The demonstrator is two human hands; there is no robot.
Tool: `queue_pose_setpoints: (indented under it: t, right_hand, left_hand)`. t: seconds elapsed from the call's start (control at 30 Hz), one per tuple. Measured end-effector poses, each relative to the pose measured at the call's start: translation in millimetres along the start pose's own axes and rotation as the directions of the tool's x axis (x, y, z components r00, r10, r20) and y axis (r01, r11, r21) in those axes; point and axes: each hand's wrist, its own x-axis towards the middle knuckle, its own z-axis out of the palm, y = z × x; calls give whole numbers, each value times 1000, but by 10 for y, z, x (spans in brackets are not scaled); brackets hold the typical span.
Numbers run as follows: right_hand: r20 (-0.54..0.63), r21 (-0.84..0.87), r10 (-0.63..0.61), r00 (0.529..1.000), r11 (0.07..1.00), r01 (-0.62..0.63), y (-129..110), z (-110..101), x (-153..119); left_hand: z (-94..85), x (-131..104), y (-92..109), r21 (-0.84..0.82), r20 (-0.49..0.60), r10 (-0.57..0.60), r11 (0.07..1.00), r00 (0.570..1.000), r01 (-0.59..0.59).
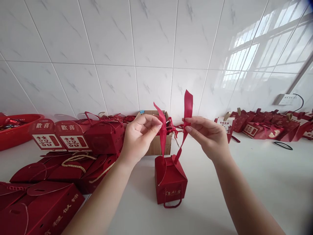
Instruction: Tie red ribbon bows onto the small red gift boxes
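A small red gift box [171,181] with gold lettering stands upright on the white table, a cord handle hanging at its front. A red ribbon [163,140] rises from the box top in two strands, spread apart. My left hand [141,137] pinches the left strand between thumb and fingers, its free end sticking up above. My right hand [207,135] pinches the other strand, whose tip stands higher. Both hands are raised above the box, one on each side, not touching it.
Red boxes [105,135], some with rope handles, are stacked at left beside a red basin [18,140]. A cardboard box [156,147] stands behind the gift box. More red boxes [265,125] and a black loop [283,145] lie at right.
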Motion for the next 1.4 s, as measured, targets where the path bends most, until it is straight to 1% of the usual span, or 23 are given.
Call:
queue_pose_setpoints:
  t: [0.17, 0.37, 0.57, 0.7, 0.83, 0.97, 1.17, 1.33, 1.4]
  right_hand:
    - [16, 1, -33, 999, 999, 33, -5, 0, -5]
    - [51, 0, -93, 994, 996, 93, -54, -1, -15]
    - [36, 40, -76, 996, 996, 74, -38, -9, -3]
    - [14, 31, -60, 998, 998, 60, -5, -14, -3]
    - [7, 25, -39, 999, 999, 39, -2, -18, -3]
    - [-5, 29, -33, 999, 999, 34, -15, -23, -4]
    - [16, 59, -11, 1000, 998, 10, -20, -19, -10]
    - [4, 36, -19, 1000, 999, 19, -19, -15, -8]
    - [9, 33, -24, 1000, 999, 24, -13, -17, -5]
  left_hand:
    - [-12, -38, 49, 118, 23, 30, 992, 999, -32]
    - [-15, -61, 69, 173, 56, 91, 980, 994, -100]
    - [-8, -69, 37, 216, 99, 151, 961, 984, -169]
    - [-20, -57, 31, 223, 99, 187, 953, 977, -205]
    - [-37, -45, 42, 199, 94, 189, 958, 977, -205]
    - [-44, -39, 56, 206, 51, 196, 957, 979, -203]
    - [-35, -39, 82, 209, 40, 140, 967, 989, -145]
    - [-20, -44, 100, 161, 31, 114, 980, 993, -118]
    - [-17, -46, 102, 139, 33, 120, 983, 992, -124]
